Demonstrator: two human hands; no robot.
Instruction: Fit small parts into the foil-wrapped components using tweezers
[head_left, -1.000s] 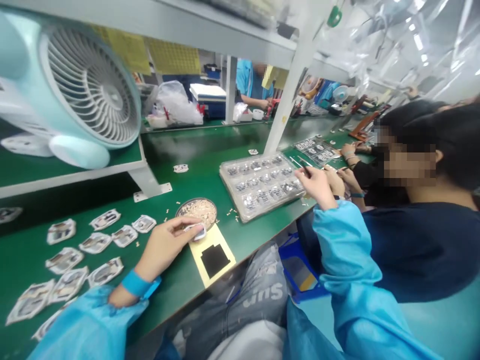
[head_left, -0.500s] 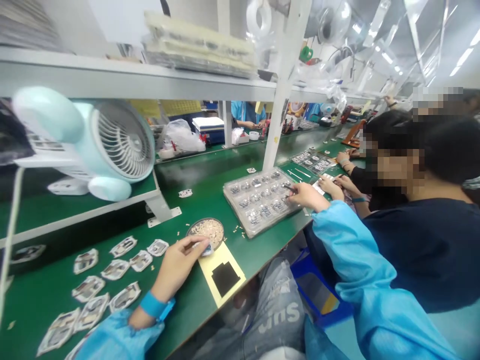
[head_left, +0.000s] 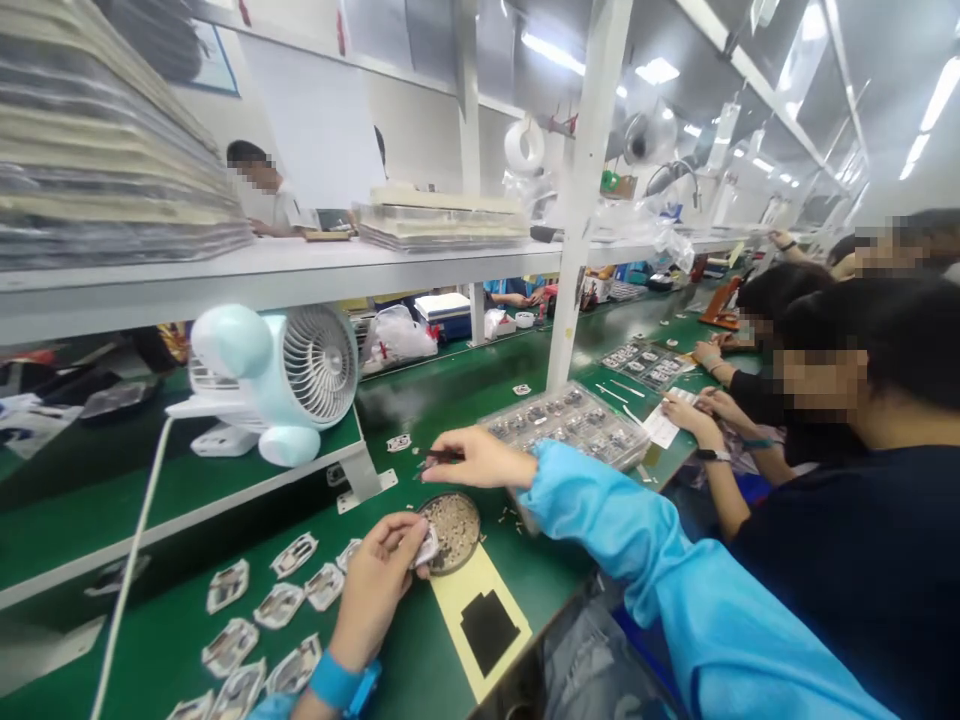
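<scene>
Dark tweezers (head_left: 448, 455) are pinched in my right hand (head_left: 484, 456), which reaches leftward over the green bench, just beyond the round dish (head_left: 452, 573) of small pale pieces (head_left: 455, 522). A tiny light thing shows near the tweezer tips; I cannot make out what it is. Closed round a small white plastic housing (head_left: 427, 547), my left hand (head_left: 375, 585) stays at the dish's left edge. Several similar housings (head_left: 279, 606) lie left of it, fitted with small parts.
A clear compartment tray (head_left: 634, 447) of small parts stands right of the dish, partly behind my right arm. A yellow sheet (head_left: 452, 605) with a black patch (head_left: 489, 632) lies in front. A fan (head_left: 319, 365) sits beneath the shelf (head_left: 420, 262). Co-workers sit at the right.
My right hand has moved left with the tweezers, from the compartment tray to above the dish's far side. My left hand keeps hold of the housing. The view has shifted upward and left.
</scene>
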